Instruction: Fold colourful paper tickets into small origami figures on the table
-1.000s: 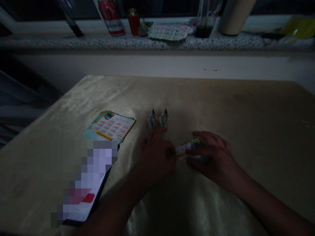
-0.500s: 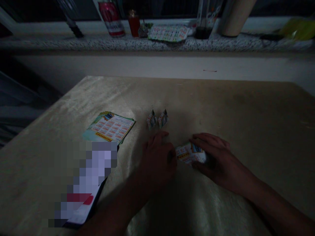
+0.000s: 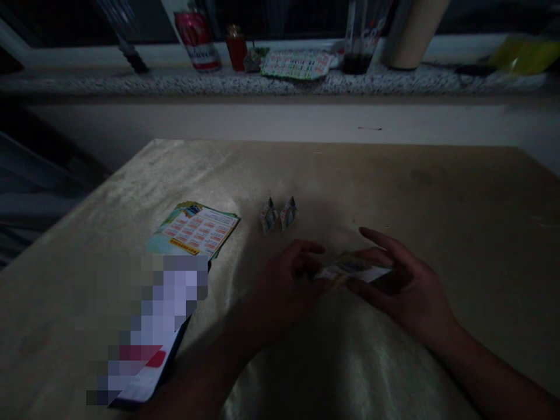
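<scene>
A partly folded printed paper (image 3: 350, 269), blurred by motion, is between my two hands near the middle of the table. My left hand (image 3: 295, 280) pinches its left end with curled fingers. On its right side, my right hand (image 3: 405, 280) grips it between thumb and a finger, while the index finger stretches out above. Two small folded paper pieces (image 3: 269, 216) stand side by side just beyond my left hand. To the left lies a stack of printed sheets (image 3: 201, 227), with white faces and green edges.
A phone (image 3: 140, 382) with a lit, pixelated screen lies at the front left of the table (image 3: 437, 192). Along the granite windowsill (image 3: 153, 84) stand a red can (image 3: 198, 41), a red bottle (image 3: 237, 49), a blister-like packet (image 3: 297, 64), a glass (image 3: 361, 44) and a tan cylinder (image 3: 415, 35).
My left hand has moved right onto the paper's left end. The paper has tilted and seems raised, and my right hand's index finger has lifted off it. The view has shifted slightly.
</scene>
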### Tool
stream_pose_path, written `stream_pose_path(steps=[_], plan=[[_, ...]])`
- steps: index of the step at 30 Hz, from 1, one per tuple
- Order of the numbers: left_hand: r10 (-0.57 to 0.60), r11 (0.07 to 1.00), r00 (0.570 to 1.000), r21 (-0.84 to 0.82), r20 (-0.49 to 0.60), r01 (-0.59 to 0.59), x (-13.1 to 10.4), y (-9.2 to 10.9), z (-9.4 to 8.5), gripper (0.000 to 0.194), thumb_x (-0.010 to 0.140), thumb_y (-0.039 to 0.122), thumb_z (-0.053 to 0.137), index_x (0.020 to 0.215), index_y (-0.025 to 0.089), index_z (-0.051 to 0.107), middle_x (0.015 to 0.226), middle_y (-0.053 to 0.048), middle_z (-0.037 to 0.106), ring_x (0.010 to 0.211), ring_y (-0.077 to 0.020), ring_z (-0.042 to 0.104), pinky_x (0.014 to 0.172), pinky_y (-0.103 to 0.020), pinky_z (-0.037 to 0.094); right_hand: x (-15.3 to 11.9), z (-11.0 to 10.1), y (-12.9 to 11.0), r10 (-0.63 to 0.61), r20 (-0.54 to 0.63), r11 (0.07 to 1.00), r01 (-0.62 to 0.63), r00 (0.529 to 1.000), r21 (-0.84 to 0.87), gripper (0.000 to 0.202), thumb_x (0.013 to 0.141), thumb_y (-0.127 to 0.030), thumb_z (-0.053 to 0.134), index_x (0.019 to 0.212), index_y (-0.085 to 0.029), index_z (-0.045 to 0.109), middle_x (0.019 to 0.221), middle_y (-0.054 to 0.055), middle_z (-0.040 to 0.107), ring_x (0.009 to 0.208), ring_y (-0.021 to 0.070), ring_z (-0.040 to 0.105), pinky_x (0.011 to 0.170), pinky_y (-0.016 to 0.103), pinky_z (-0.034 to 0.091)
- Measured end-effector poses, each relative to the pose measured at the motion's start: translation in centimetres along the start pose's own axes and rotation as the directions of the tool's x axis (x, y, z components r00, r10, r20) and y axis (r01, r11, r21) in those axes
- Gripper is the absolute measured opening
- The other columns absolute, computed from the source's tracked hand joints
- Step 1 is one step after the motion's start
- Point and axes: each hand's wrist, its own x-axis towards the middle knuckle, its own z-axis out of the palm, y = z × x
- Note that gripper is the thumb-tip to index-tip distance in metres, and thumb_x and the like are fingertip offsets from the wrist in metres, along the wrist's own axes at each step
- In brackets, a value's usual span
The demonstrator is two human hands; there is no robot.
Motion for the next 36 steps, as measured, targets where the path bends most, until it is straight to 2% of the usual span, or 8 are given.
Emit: stream_pose_path(steps=[3,7,10,15,21,26,32,36], plan=[[0.001,0.983,0.999,-0.184,0.033,0.006,0.0,0.0,0.0,0.035,0.079,0.021,0.078,0.11,0.022,0.062,0.101,-0.004,0.076,0.094,-0.0216,0.071,0.081,-0.033,0.053,0.1,-0.1,-0.4,0.129,0.02,0.976,-0.13,0.991,0.173,0.06,0.076,-0.021,0.084,0.13,-0.029,0.058,0.08,0.0,0.079,0.072,0.0187,0.078,0.064,0.026,0.064],[-0.04,0.952,0.997,-0.301,0.065,0.057,-0.3,0.0,0.7,0.039,0.075,0.021,0.083,0.108,0.02,0.063,0.106,-0.005,0.077,0.097,-0.0212,0.072,0.083,-0.032,0.055,0.1,0.2,-0.7,0.175,0.028,0.947,-0.176,0.984,0.269,0.06,0.073,-0.015,0.086,0.125,-0.028,0.06,0.076,-0.001,0.081,0.068,0.0167,0.078,0.063,0.022,0.064],[-0.08,0.934,0.996,-0.346,0.03,0.086,-0.3,0.0,1.2,0.039,0.074,0.02,0.084,0.106,0.018,0.063,0.104,-0.006,0.078,0.093,-0.0215,0.074,0.081,-0.031,0.057,-0.1,0.4,-0.8,0.182,0.067,0.927,-0.194,0.981,0.32,0.059,0.076,-0.014,0.084,0.127,-0.029,0.058,0.08,-0.002,0.081,0.072,0.0153,0.078,0.065,0.021,0.063],[-0.068,0.929,0.997,-0.368,-0.033,0.052,-0.1,0.0,1.5,0.041,0.073,0.02,0.084,0.109,0.018,0.064,0.103,-0.006,0.079,0.091,-0.0212,0.076,0.078,-0.03,0.059,-0.2,0.4,-0.6,0.14,0.083,0.929,-0.16,0.987,0.334,0.053,0.077,-0.013,0.083,0.122,-0.029,0.061,0.072,-0.005,0.077,0.064,0.0111,0.074,0.064,0.019,0.061],[-0.078,0.94,0.995,-0.336,-0.064,0.052,-0.1,0.5,1.7,0.039,0.072,0.018,0.083,0.106,0.016,0.064,0.102,-0.007,0.079,0.09,-0.0223,0.076,0.077,-0.03,0.06,0.0,0.6,-0.5,0.134,0.041,0.937,-0.14,0.99,0.321,0.049,0.078,-0.017,0.083,0.122,-0.028,0.062,0.083,-0.001,0.079,0.077,0.0162,0.076,0.073,0.026,0.063],[-0.054,0.969,0.995,-0.244,-0.079,0.033,-0.2,0.1,1.8,0.036,0.071,0.02,0.083,0.102,0.019,0.065,0.095,-0.004,0.078,0.085,-0.0211,0.075,0.071,-0.028,0.059,-0.1,0.7,-0.7,0.103,0.015,0.936,-0.102,0.995,0.338,0.038,0.078,-0.013,0.082,0.11,-0.029,0.068,0.075,-0.004,0.076,0.07,0.0119,0.073,0.069,0.021,0.06],[-0.075,0.963,0.994,-0.265,-0.075,0.052,-0.5,0.1,2.4,0.036,0.069,0.023,0.084,0.1,0.019,0.066,0.095,-0.004,0.078,0.086,-0.0223,0.075,0.07,-0.029,0.059,-0.2,0.9,-0.6,0.117,0.097,0.879,-0.148,0.988,0.453,0.021,0.081,-0.013,0.081,0.089,-0.025,0.066,0.074,-0.005,0.072,0.07,0.01,0.069,0.068,0.02,0.056],[-0.073,0.949,0.991,-0.313,-0.111,0.035,-0.7,0.6,2.6,0.036,0.069,0.02,0.084,0.096,0.021,0.061,0.089,0.001,0.076,0.078,-0.0165,0.073,0.065,-0.023,0.056,-0.2,1.2,-0.9,0.17,0.137,0.793,-0.217,0.976,0.569,0.023,0.079,-0.013,0.081,0.079,-0.022,0.061,0.074,-0.004,0.07,0.067,0.01,0.064,0.062,0.02,0.052]])
